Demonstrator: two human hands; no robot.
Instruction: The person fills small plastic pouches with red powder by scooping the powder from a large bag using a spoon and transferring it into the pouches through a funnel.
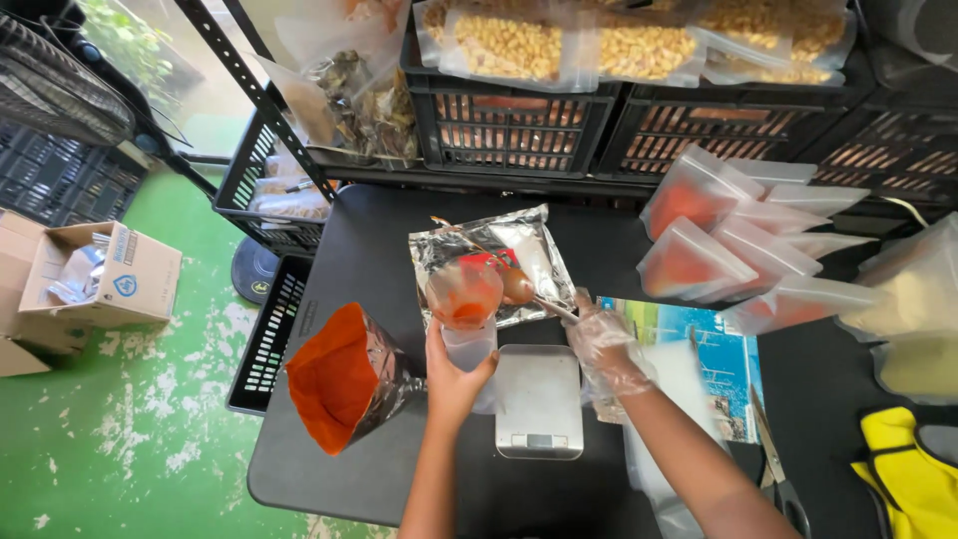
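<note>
While the left hand (454, 374) wraps its bare fingers around the lower part of a small clear plastic pouch (466, 299), holding it upright just beside the upper left corner of the digital scale (540, 401), the right hand (603, 344), covered by a thin transparent disposable glove, closes its fingers on the handle of a metal spoon (524, 289) whose bowl sits at the pouch mouth. Orange-red powder shows through the upper part of the pouch. One scale is present: a flat, rectangular, brushed-metal unit with a small display at its near edge, resting on the black tabletop (379, 240). Beyond the scale lies one crinkled silver foil bag (529, 245), flat and partly hidden behind the pouch and spoon. Left of the scale stands one large foil-sided bag (344, 379), open and tilted, its interior coated in orange powder; it touches the left wrist area. Right of the scale lies a blue and green printed sheet (718, 344), partly covered by the right forearm. Further right of the scale, a pile of roughly seven filled clear pouches (699, 265) overlaps in a fan, several showing red contents. At the far right lie pale translucent bags (913, 299) and one yellow fabric item (908, 479). Beyond the scale, three black slatted plastic crates (509, 125) hold clear bags of tan, nut-like pieces. Well left of the scale, one open cardboard box (95, 274) sits on the worn green floor (130, 439).
</note>
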